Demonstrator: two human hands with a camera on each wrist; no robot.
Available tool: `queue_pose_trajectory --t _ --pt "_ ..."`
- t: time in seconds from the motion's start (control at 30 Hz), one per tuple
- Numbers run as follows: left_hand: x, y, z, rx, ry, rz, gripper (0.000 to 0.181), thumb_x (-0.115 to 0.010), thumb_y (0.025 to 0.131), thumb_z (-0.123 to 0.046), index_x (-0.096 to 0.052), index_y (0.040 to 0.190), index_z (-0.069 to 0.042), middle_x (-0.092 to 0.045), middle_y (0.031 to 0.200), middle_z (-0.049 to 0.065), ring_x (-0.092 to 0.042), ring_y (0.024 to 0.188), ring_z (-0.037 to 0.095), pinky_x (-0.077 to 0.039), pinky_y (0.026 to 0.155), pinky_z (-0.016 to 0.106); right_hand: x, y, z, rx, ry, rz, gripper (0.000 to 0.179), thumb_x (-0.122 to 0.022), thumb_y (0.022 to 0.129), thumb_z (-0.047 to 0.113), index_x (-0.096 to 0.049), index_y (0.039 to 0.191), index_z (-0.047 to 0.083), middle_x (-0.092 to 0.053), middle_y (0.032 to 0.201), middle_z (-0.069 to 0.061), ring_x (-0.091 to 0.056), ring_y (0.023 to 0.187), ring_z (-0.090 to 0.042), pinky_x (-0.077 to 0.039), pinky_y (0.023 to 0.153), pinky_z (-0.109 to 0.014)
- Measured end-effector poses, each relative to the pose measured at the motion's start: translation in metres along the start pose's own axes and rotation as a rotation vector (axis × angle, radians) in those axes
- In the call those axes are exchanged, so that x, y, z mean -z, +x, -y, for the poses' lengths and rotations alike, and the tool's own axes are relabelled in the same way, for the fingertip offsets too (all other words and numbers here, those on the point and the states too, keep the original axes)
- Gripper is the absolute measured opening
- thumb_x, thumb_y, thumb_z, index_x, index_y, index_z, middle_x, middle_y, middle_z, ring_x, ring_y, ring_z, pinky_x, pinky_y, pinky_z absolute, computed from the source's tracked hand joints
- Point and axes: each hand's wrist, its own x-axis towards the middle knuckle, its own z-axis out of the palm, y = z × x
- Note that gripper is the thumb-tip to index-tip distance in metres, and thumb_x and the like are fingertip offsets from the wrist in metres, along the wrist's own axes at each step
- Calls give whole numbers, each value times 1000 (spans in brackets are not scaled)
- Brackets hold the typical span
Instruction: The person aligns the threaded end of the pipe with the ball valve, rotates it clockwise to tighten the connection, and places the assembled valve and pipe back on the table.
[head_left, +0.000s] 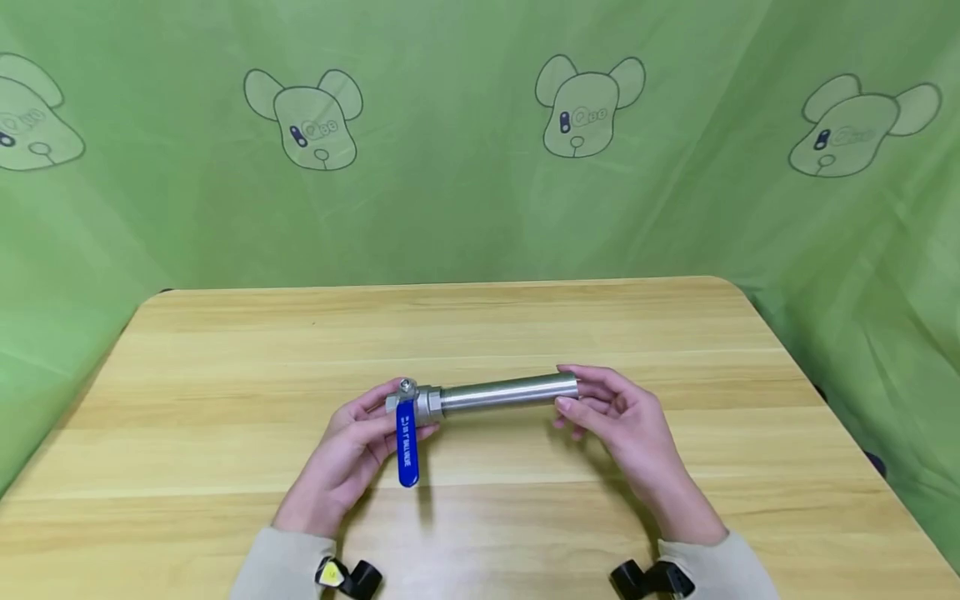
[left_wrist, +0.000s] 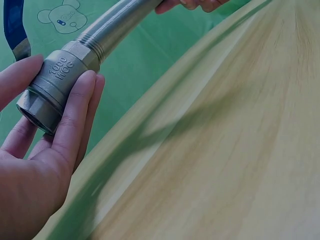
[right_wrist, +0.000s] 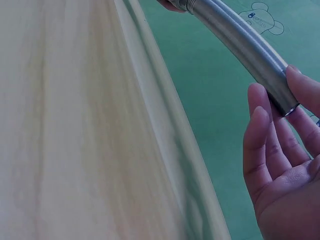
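A steel ball valve (head_left: 428, 404) with a blue lever handle (head_left: 407, 446) is joined to a straight metal pipe (head_left: 510, 394). Thread turns show where the pipe meets the valve in the left wrist view. My left hand (head_left: 350, 458) holds the valve body (left_wrist: 62, 77), fingers and thumb around its sides; raised lettering on it reads "1000 WOG". The lever points toward me. At the other end of the pipe, my right hand (head_left: 630, 433) pinches the tip between thumb and fingers. Both parts are held above the wooden table, the pipe tilting slightly up to the right.
The light wooden table (head_left: 525, 321) spreads beneath both hands, their shadows falling on it. Green cloth (head_left: 450, 200) printed with bear heads hangs behind and at the sides. A black wrist device (head_left: 651, 578) sits at the right sleeve, another device (head_left: 351, 577) at the left.
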Motion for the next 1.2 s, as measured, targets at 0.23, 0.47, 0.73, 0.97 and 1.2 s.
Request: queue_pose_trajectory --t 0.23,0.47,0.73,0.97,1.2 --pt "-1 0 -1 3 14 -17 67 -54 98 12 -34 162 8 -64 148 18 -76 117 19 -61 112 41 -2 0 0 -47 -39 -24 46 -79 97 10 -63 139 -3 -80 101 3 -79 79 -16 -66 66 -26" --pt "-2 0 1 5 -3 -26 67 -56 97 13 -35 161 10 -69 143 17 -78 114 19 -62 111 41 -3 0 1 -116 -105 -32 37 -77 100 19 -64 129 -2 -82 94 -2 -78 76 -17 -66 69 -27" --pt "-2 -1 1 2 8 -22 67 -52 98 14 -33 162 9 -66 147 20 -78 114 19 -62 110 40 -6 0 0 -92 -175 -35 36 -73 104 26 -65 127 -1 -79 100 -7 -79 87 -18 -70 77 -31" --pt "-3 0 1 4 -5 -18 68 -52 98 12 -32 163 8 -68 144 18 -78 113 19 -61 111 41 -1 0 1 18 -114 -2 50 -79 96 6 -61 143 -1 -73 114 0 -74 101 -14 -70 86 -28" --pt "-3 -1 1 4 -1 -17 67 -52 98 14 -32 162 9 -71 139 15 -79 112 19 -62 110 41 0 -2 2 -15 -146 -32 44 -81 94 8 -66 134 -3 -76 105 5 -75 96 -14 -69 85 -26"
